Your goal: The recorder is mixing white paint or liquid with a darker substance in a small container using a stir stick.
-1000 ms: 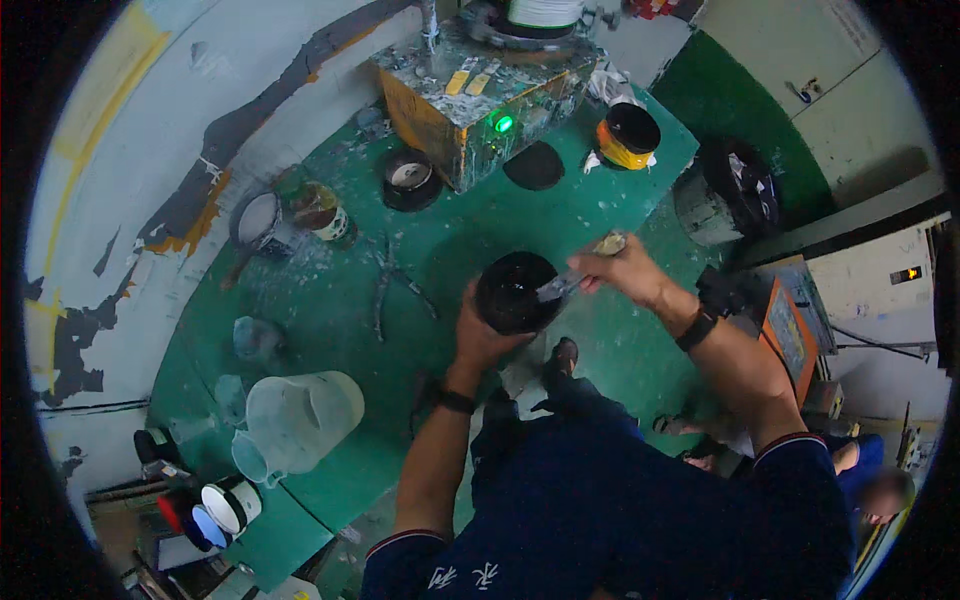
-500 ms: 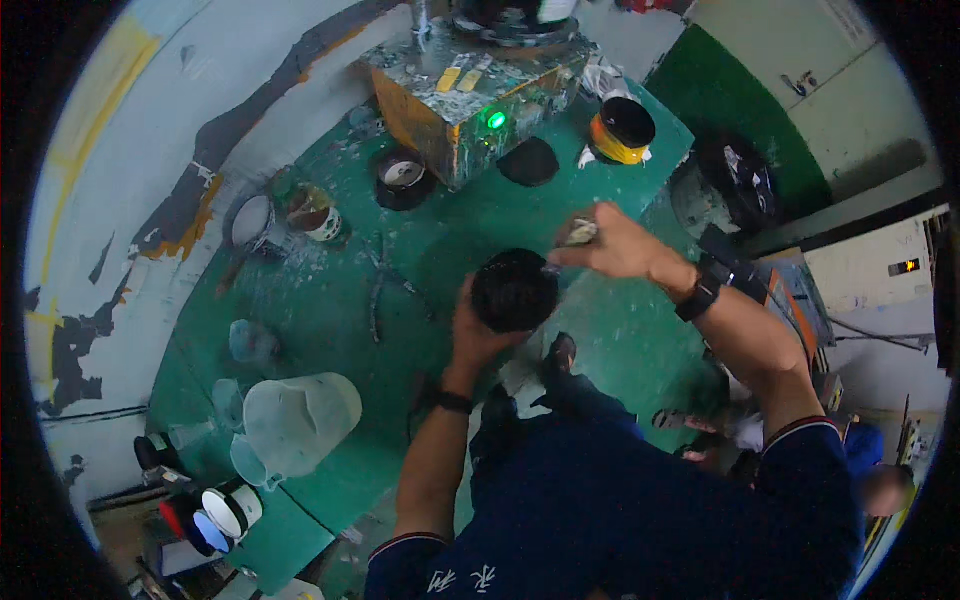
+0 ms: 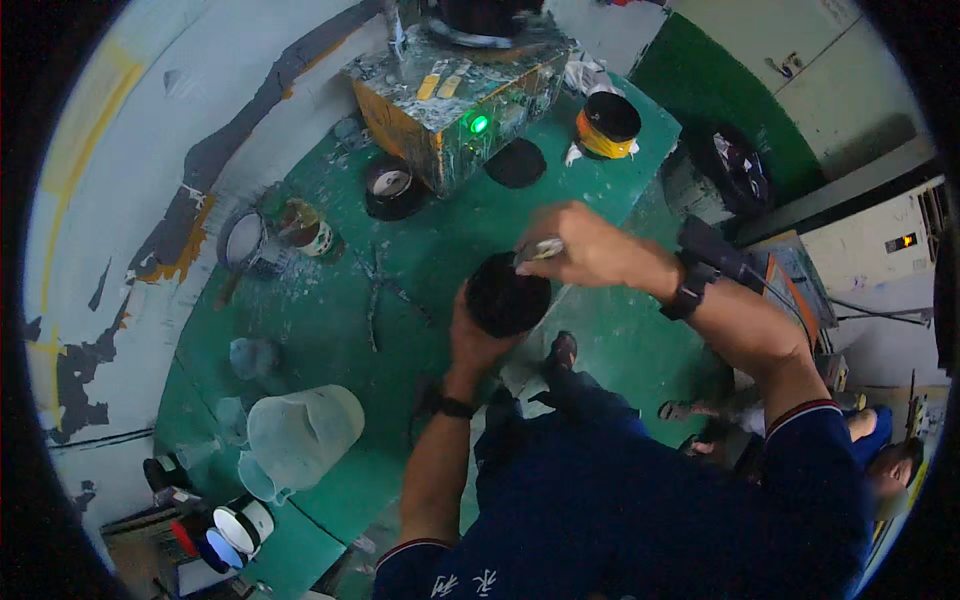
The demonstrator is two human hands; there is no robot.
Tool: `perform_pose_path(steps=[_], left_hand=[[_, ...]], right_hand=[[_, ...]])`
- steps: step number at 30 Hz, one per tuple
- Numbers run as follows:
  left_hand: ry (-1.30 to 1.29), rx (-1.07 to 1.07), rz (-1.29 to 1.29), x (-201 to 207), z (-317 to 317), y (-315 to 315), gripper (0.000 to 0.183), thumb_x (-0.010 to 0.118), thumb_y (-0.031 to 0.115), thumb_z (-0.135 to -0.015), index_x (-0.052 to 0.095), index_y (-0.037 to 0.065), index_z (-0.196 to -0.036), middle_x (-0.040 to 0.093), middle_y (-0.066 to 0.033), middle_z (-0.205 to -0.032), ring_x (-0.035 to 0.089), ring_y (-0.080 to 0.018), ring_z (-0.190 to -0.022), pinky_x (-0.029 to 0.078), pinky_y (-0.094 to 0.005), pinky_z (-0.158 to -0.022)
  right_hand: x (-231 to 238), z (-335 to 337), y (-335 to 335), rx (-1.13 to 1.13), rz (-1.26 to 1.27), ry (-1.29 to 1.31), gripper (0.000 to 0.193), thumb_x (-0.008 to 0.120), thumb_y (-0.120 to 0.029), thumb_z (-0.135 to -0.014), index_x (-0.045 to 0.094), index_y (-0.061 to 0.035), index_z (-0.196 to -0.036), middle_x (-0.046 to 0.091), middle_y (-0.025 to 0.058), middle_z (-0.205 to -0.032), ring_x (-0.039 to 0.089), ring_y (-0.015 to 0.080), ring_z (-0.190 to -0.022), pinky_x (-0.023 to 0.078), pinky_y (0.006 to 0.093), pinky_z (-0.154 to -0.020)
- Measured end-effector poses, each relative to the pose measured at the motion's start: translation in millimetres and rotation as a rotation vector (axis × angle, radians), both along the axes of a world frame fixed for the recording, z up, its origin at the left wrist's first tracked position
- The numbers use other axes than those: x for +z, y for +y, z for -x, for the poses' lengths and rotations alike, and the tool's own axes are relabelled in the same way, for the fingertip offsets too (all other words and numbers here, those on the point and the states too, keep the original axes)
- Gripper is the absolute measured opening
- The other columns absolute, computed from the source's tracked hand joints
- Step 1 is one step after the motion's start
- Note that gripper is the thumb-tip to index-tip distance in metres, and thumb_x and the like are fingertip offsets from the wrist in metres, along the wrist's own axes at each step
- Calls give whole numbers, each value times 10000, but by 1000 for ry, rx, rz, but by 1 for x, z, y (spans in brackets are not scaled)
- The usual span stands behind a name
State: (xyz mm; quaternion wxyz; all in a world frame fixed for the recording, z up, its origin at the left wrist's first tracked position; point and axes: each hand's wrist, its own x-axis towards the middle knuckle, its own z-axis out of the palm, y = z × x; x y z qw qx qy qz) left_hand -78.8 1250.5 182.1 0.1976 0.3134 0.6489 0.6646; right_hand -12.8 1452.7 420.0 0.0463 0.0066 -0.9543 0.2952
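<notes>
Near the front of the green table, my left hand (image 3: pixel 475 342) is wrapped round the lower left side of a round black tub (image 3: pixel 508 303). The inside of the tub is dark, and I cannot make out what is in it. My right hand (image 3: pixel 590 250), slightly blurred, is closed on a tool with a pale handle end (image 3: pixel 543 249) at the tub's upper right rim. The tool's working end is hidden or too dark to tell, so its kind does not show.
A paint-stained machine (image 3: pixel 440 115) with a lit green button stands at the back. Around it are a black lid (image 3: pixel 516 164) and a yellow-wrapped black can (image 3: pixel 607 128). Dark crossed rods (image 3: pixel 374 300) and a translucent pitcher (image 3: pixel 300 440) lie left. Another person (image 3: pixel 875 425) is far right.
My right hand has moved left with the tool, from beside the tub to over its rim. My left hand still holds the tub. The whole view has shifted slightly.
</notes>
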Motion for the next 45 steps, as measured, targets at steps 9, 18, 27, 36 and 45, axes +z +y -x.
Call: perform_pose_path(steps=[9,18,27,36,45], left_hand=[[181,-1,83,8,3,-7,1162,990,251,-553,316,67,-1482,518,-125,-1408,544,-274,-1275,443,-413,-1094],[65,8,73,19,0,-2,1227,987,356,-496,333,21,-1480,546,-183,-1377,558,-322,-1269,458,-416,-1078],[128,8,170,12,3,-6,1301,1003,353,-465,288,28,-1502,548,-191,-1385,557,-323,-1282,466,-422,-1074],[39,-68,-9,15,2,6,1299,1007,316,-464,290,-1,-1500,511,-188,-1419,524,-306,-1309,432,-422,-1102],[198,64,197,26,-15,11,1309,1001,349,-472,272,27,-1510,516,-175,-1412,530,-337,-1289,436,-458,-1085]], right_hand=[[-32,-28,18,-444,626,-370,246,801,-229,-847,729,5,-877,691,53,-753,654,115,-650,545,283,-576],[5,-9,0,-207,262,-40,282,793,-262,-831,723,-1,-911,708,154,-807,694,249,-723,547,365,-677],[-24,-24,20,-350,374,-179,243,792,-244,-824,734,-17,-884,709,119,-768,671,205,-674,529,349,-631],[-26,-45,-3,-498,662,-192,265,802,-253,-841,737,4,-846,706,74,-735,649,138,-652,523,309,-613],[-27,-29,-12,-170,35,120,255,755,-250,-830,727,-25,-946,680,225,-891,654,420,-828,534,469,-717]])
